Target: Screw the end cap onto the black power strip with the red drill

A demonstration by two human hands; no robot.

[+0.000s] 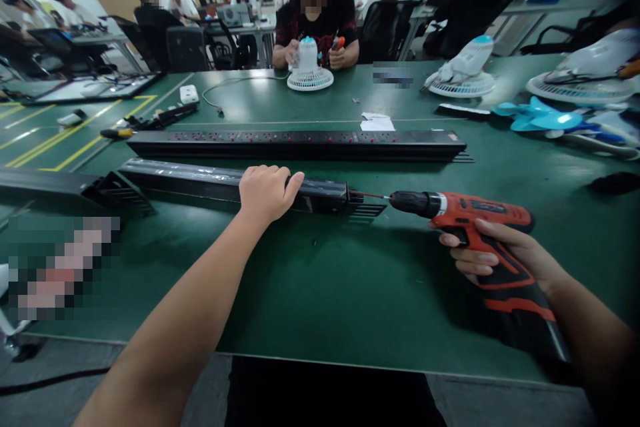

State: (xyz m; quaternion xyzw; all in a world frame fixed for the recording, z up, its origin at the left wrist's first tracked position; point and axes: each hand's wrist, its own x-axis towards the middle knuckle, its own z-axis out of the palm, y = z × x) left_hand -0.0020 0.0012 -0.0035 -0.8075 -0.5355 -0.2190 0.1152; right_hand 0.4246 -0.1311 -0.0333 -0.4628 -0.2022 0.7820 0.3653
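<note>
My left hand (267, 192) is closed over a long black power strip (200, 181) lying across the green table (325, 300), pressing it down near its right end. My right hand (500, 257) grips the handle of a red and black cordless drill (465, 210). The drill points left, and its thin bit touches the right end of the strip beside a black finned bracket (367, 210).
A second long black power strip (295, 145) lies parallel farther back. Across the table a person holds a small white fan (310, 70). More fans (465, 73) and blue blades (540, 117) lie at the right. A white socket (189, 94) and a screwdriver (117, 133) lie at the left.
</note>
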